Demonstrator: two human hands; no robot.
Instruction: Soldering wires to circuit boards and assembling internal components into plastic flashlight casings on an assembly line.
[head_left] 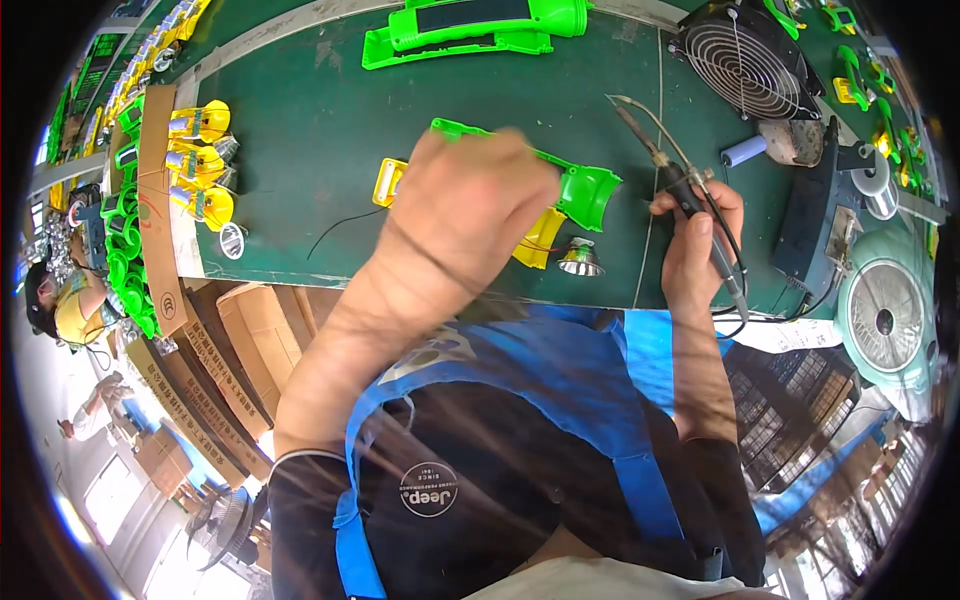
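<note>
My left hand [475, 195] is curled closed, slightly blurred, over a green plastic flashlight shell [590, 190]. Its fingertips and whatever they pinch are hidden beneath it. Yellow plastic pieces poke out on both sides: a framed one [388, 182] by the wrist and a curved one [539, 238] by the shell. Next to the latter lies a small silver reflector cup [581, 258]. A dark thin wire trails left from the framed piece. My right hand [702, 235] grips a black soldering iron [687, 196] with a thin feed tube along it; the tip points up and left, apart from the shell.
Green flashlight housings [470, 30] lie at the far edge. Left, yellow lamp units [200, 160] stand beside a cardboard box edge [160, 200]. Right are a black fan [745, 60], a blue cylinder cell [744, 151], a dark station box [810, 220] and a pale green fan [885, 315]. Another person [75, 310] works far left.
</note>
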